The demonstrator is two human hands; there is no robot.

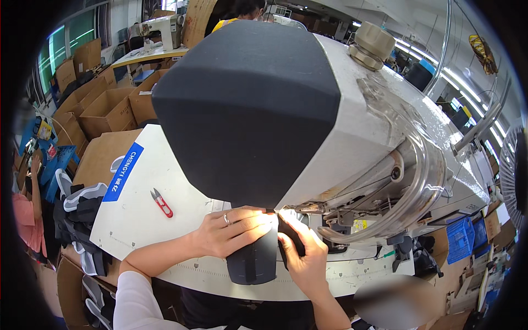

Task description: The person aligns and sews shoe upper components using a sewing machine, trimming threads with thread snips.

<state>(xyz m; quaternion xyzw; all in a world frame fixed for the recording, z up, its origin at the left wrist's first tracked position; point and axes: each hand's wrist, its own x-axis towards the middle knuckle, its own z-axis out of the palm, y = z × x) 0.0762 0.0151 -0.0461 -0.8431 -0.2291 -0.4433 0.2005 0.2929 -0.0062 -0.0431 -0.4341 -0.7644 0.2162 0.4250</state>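
Note:
Under the head of a white sewing machine (pixel 324 165) with a dark cover, both hands hold a dark grey-black fabric piece (pixel 253 267). My left hand (pixel 234 230) grips its left part, fingers close together over the top, a ring on one of them. My right hand (pixel 305 256) pinches a black folded part of it, thumb bent and index finger reaching toward the lit needle area. Both sets of fingertips are close to the needle area, which the machine head partly hides. The piece's lower end hangs toward the table's front edge.
Red-handled thread snips (pixel 161 204) lie on the white tabletop (pixel 181 231), left of my hands. Black-and-white pieces (pixel 85 209) are piled beyond the table's left edge. Cardboard boxes (pixel 107 113) stand behind. A fan (pixel 511 170) is at far right; another person (pixel 30 214) sits at left.

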